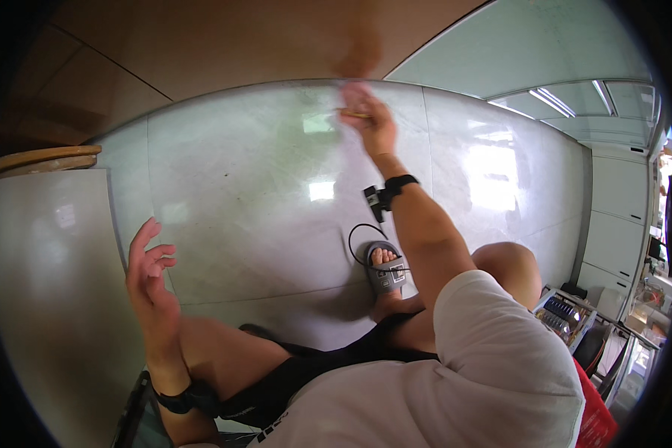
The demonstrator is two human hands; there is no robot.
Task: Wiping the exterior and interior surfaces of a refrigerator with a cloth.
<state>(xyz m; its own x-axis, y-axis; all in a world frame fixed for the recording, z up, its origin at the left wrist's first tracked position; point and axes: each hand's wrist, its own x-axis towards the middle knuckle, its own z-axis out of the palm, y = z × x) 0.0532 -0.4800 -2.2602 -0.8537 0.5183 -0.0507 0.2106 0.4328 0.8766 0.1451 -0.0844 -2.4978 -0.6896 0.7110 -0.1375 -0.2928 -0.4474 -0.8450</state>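
My right hand [372, 115] reaches out over the floor towards the base of a brown glossy panel [246, 45]. Between its fingers is a blurred pinkish thing [356, 92], perhaps a cloth, close to the panel's lower edge; its kind cannot be told. Bent fingers and motion blur hide part of the grip. On that wrist sits a black strap with a small black device [376, 200], from which a thin black cable loops down. My left hand [154, 274] is raised above my left knee, palm turned inward, fingers apart and holding nothing. A black strap [186, 396] circles the left wrist.
Glossy grey floor tiles [229, 196] spread ahead. One foot wears a grey slide sandal [385, 269]. A pale panel [50, 252] stands left, near round wooden edges [45, 159]. White cabinets [616, 224] and a rack with bottles [565, 316] are at right.
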